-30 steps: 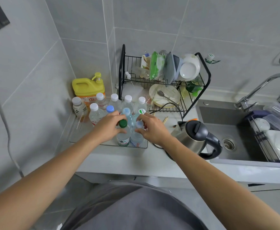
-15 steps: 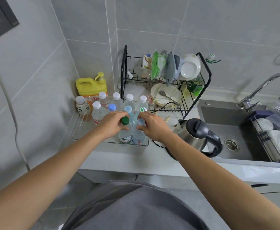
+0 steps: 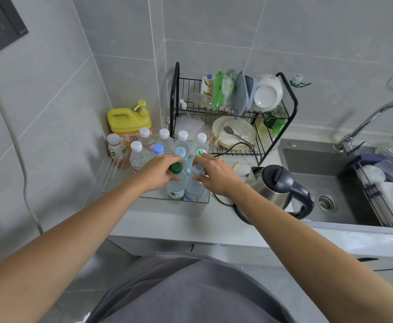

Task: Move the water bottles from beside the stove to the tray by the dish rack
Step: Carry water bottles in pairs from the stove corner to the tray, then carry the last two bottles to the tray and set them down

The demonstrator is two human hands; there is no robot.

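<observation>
On the clear tray (image 3: 111,180), capped clear water bottles (image 3: 176,190) stand upright.

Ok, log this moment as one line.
left hand: grips green-capped bottle | right hand: grips pale-capped bottle | both bottles upright in clear tray beside dish rack

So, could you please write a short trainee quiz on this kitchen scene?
1. True or false: the left hand holds the green-capped bottle by its neck.
2. The kettle stands between the tray and: A) the sink B) the yellow jug C) the wall.
3. Fill in: the bottle gripped by the right hand stands at the tray's front ____ corner.

Key: 1 true; 2 A; 3 right.
</observation>
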